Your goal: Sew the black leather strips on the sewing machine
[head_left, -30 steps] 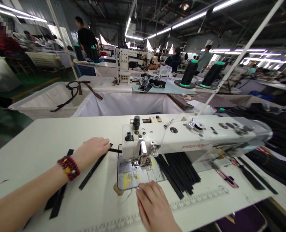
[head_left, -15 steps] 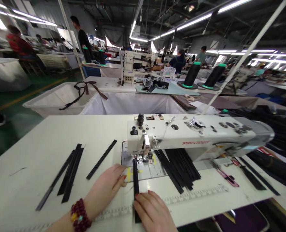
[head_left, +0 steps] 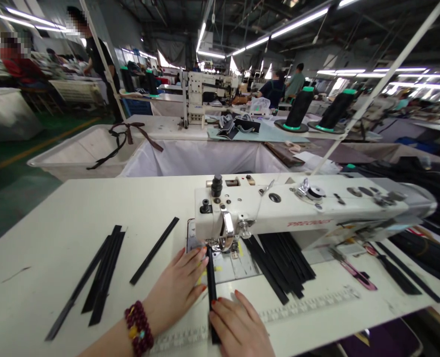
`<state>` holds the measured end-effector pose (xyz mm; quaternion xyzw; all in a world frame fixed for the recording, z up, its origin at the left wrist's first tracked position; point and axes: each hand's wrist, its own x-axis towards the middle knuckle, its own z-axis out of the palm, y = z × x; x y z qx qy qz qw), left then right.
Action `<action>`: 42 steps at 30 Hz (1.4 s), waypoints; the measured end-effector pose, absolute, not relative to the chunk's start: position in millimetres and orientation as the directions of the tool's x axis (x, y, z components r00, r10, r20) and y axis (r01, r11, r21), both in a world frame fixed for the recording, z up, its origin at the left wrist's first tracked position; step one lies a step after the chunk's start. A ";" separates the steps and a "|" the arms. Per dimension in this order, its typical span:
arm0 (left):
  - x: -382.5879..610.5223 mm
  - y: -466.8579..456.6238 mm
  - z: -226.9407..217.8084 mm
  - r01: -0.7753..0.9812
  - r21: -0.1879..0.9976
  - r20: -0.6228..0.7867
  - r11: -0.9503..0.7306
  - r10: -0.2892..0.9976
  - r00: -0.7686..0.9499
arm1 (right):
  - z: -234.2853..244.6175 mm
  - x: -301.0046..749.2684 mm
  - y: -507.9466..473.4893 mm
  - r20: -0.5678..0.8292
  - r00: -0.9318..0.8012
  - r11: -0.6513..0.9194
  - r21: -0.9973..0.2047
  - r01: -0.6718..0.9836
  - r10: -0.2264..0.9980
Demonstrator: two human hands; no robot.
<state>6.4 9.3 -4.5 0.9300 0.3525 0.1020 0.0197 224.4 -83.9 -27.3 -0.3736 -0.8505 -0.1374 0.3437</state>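
Head view. One black strip [head_left: 211,282] runs from the presser foot of the sewing machine [head_left: 298,213] to the table's [head_left: 56,218] near edge. Left hand [head_left: 179,287] lies flat, fingers extended against the strip's left side; right hand [head_left: 238,325] rests flat, fingertips on its near end; neither encloses it. Left: one single strip [head_left: 155,250], then a loose bundle [head_left: 101,277], count unclear, with bare tabletop beyond. Right: a strip pile [head_left: 279,263]. Far: two thread cones [head_left: 298,106].

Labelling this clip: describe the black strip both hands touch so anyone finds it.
Find the white sewing machine. From its presser foot one black strip runs toward the viewer between left hand and right hand. Other strips lie loose at either side.
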 end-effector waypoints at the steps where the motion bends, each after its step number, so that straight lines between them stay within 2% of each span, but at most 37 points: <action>1: 7.0 9.3 -4.1 0.655 0.104 0.176 -0.748 0.662 0.728 | -28.0 223.6 -84.1 0.683 -0.483 0.679 -0.026 0.733 0.547; 8: 10.2 8.2 -6.9 0.667 0.085 0.215 -0.740 0.667 0.713 | -25.0 217.0 -84.0 0.729 -0.358 0.651 -0.157 0.743 0.584; 11: 11.2 8.6 -5.5 0.669 0.089 0.214 -0.737 0.671 0.710 | -19.3 219.1 -84.0 0.676 -0.423 0.661 -0.128 0.739 0.604; 14: 12.0 6.4 -2.4 0.672 0.103 0.213 -0.733 0.676 0.705 | -17.9 219.8 -87.5 0.671 -0.407 0.652 -0.151 0.743 0.619; 17: 11.7 0.1 0.5 0.652 0.079 0.208 -0.754 0.652 0.729 | -24.5 218.6 -95.9 0.702 -0.376 0.640 -0.147 0.754 0.605; 22: 10.1 -7.8 2.8 0.628 0.040 0.195 -0.777 0.622 0.758 | -38.1 218.6 -106.4 0.772 -0.374 0.647 -0.064 0.760 0.515; 25: 9.9 -4.7 3.1 0.638 0.045 0.173 -0.769 0.635 0.753 | -36.4 218.7 -102.8 0.782 -0.353 0.650 -0.085 0.755 0.513; 30: 10.8 8.6 0.5 0.660 0.097 0.172 -0.745 0.666 0.726 | -27.2 218.8 -91.5 0.715 -0.374 0.643 -0.136 0.754 0.590; 38: 13.3 24.0 1.4 0.666 0.057 0.165 -0.744 0.665 0.728 | -17.1 222.5 -76.8 0.605 -0.423 0.623 -0.158 0.766 0.674; 42: 13.2 26.1 0.4 0.668 0.064 0.167 -0.741 0.668 0.725 | -10.8 221.4 -68.3 0.600 -0.413 0.620 -0.181 0.763 0.685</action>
